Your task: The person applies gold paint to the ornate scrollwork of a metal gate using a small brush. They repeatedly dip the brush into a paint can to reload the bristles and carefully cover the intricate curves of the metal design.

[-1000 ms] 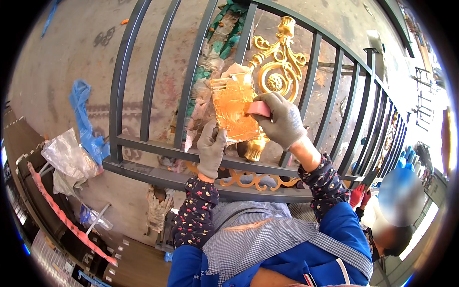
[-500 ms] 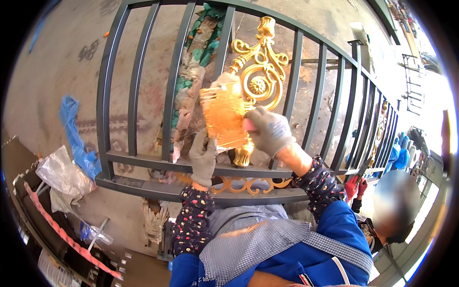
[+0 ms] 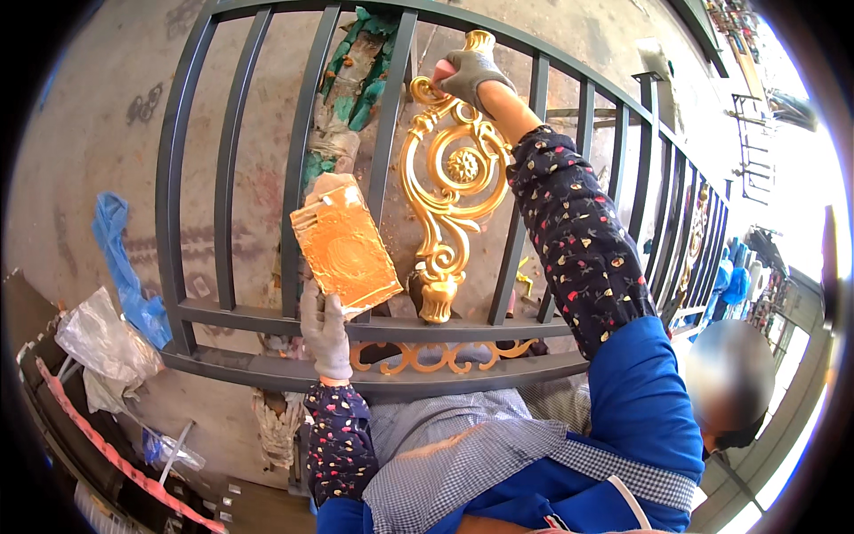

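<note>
My left hand [image 3: 326,334], in a grey work glove, grips a flat rectangular board [image 3: 349,249] coated with wet-looking gold paint by its lower edge. Farther off, my gloved right hand [image 3: 476,75] is closed around a small pink piece [image 3: 443,70], whose material I cannot make out. It presses at the upper end of a gold scrollwork ornament [image 3: 463,166], just below the fluted gold cap [image 3: 479,41]. The ornament is set between the bars of a dark metal railing [image 3: 525,191]. Along the bottom rail runs a duller gold scroll strip [image 3: 414,358].
Green and tan wrapping covers a support [image 3: 334,142] under the railing. On the left floor lie blue plastic [image 3: 120,258] and clear plastic sheeting [image 3: 102,334]. Another person [image 3: 729,383] is close on my right, beside the railing's continuation.
My right hand has gone from the painted board up to the ornament's top. The left hand and board have shifted left and slightly down, away from the ornament.
</note>
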Motion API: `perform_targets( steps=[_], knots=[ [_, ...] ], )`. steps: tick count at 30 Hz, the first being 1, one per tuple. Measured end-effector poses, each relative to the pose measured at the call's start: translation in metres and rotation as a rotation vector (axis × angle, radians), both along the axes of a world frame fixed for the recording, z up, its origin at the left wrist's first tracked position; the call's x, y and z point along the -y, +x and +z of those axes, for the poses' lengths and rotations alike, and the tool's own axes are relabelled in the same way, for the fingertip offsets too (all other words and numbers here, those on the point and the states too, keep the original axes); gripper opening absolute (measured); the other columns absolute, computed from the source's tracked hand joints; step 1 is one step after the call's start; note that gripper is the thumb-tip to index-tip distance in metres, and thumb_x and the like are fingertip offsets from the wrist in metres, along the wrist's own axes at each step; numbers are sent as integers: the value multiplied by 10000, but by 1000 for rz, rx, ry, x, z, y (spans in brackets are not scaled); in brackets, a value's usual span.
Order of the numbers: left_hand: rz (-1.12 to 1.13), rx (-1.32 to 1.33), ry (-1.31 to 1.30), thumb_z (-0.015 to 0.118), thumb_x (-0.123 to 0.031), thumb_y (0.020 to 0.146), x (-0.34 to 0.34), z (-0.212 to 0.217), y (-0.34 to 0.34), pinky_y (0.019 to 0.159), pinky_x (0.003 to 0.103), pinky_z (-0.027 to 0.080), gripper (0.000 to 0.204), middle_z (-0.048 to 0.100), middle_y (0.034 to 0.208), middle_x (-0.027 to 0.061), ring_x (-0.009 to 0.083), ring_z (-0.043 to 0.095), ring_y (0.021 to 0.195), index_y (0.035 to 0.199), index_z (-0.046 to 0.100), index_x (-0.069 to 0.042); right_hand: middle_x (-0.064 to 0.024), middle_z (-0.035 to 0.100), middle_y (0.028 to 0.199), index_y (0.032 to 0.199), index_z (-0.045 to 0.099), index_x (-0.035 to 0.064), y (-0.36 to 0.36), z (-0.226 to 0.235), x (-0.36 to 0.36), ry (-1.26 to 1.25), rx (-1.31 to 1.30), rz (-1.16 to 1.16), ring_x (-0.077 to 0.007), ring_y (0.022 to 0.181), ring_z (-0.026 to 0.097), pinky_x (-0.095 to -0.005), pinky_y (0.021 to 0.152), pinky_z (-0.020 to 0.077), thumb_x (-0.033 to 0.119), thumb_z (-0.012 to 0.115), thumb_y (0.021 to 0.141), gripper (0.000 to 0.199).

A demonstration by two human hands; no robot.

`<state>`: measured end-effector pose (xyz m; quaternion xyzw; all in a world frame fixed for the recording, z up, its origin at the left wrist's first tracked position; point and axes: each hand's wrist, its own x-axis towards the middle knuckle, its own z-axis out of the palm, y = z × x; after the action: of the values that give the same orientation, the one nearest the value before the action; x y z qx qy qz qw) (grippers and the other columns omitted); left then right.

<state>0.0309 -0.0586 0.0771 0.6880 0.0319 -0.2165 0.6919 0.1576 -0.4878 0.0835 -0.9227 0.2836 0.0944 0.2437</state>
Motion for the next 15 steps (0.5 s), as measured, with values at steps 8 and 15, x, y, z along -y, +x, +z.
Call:
perform_targets(
  steps=[8,15],
  knots=[
    [8,-50,-47,523,-129,1006,-23,-11,12,761,248,539,384,645,1089,104,116,632,910,1337,466,57,-143,701,950,998,646,120,-33,35,-19,-178,-68,275,-357,911,667,-424,787,523,215,663,813,209],
    [13,22,-26,561,-187,1006,-20,-9,11,738,233,525,405,645,1066,87,100,619,905,1320,475,54,-176,658,1012,1053,628,108,-63,7,-61,-191,102,184,-380,981,644,-459,825,509,228,667,842,246]
  ],
)
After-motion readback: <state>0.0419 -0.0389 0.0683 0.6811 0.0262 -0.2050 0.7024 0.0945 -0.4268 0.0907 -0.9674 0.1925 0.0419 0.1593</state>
